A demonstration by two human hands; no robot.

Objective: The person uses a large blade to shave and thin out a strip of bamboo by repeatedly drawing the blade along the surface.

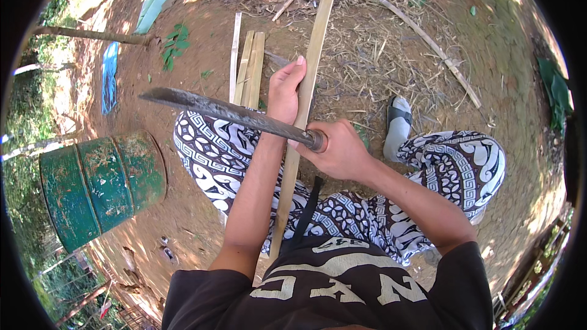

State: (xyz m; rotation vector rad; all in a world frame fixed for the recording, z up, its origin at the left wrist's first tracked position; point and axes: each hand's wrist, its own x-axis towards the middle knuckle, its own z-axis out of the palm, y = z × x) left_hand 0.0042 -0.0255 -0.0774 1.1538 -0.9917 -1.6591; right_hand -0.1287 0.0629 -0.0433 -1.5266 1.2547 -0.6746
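A long flat strip of bamboo (318, 30) slants from my lap out over the ground ahead. My left hand (285, 90) is closed around its left edge, thumb pointing up along it. In my right hand (342, 148) is the handle of a machete (226, 110), fingers wrapped round it. Its dark, worn blade crosses over the strip and my left wrist and points left. The blade lies near or against the strip just below my left hand; whether the edge touches cannot be made out.
Several cut bamboo strips (247, 67) lie beyond my left knee. Shavings (391, 55) litter the dirt ahead, with a long curved stick (422, 30) among them. A rusty green drum (101, 183) lies at left. Blue plastic (109, 76) and a thin trunk (92, 35) are farther off.
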